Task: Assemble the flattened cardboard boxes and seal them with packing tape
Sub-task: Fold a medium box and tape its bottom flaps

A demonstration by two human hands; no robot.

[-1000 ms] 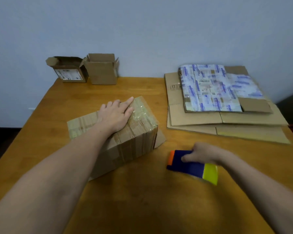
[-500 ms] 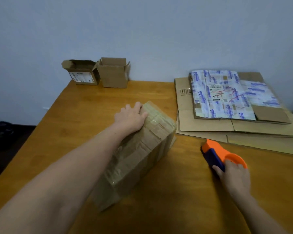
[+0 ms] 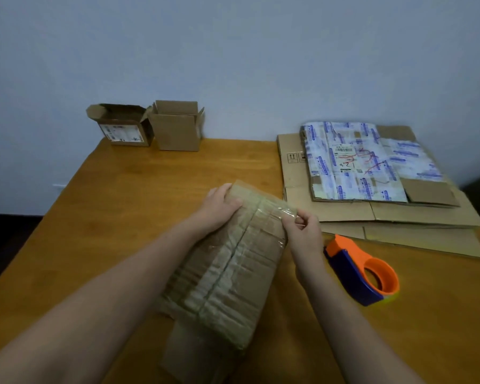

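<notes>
Labelled box [image 3: 122, 131]: stood open at the far left corner of the counter [image 3: 117, 206], flaps up, touching the plain box [image 3: 176, 130] on its right, likewise open

Left grip [image 3: 216, 209]: curled over the far left corner of the taped box [image 3: 233, 273], thumb on top, fingers down the far side

Taped box: lay lengthwise at the middle of the counter, between both forearms, wrapped in wrinkled tape, with one bare brown flap sticking out at the near end

Right grip [image 3: 302, 231]: pinched a loose end of clear tape [image 3: 284, 213] between thumb and forefinger at the far right corner of the taped box

Tape dispenser [image 3: 360, 273]: orange and blue, rested on the counter just right of the right grip, not touched by it

Flattened cardboard [image 3: 399, 220]: stacked at the far right as several brown sheets; topmost sheet [image 3: 358, 164] covered in white-and-blue printed tape, with a label scribbled over in red
</notes>
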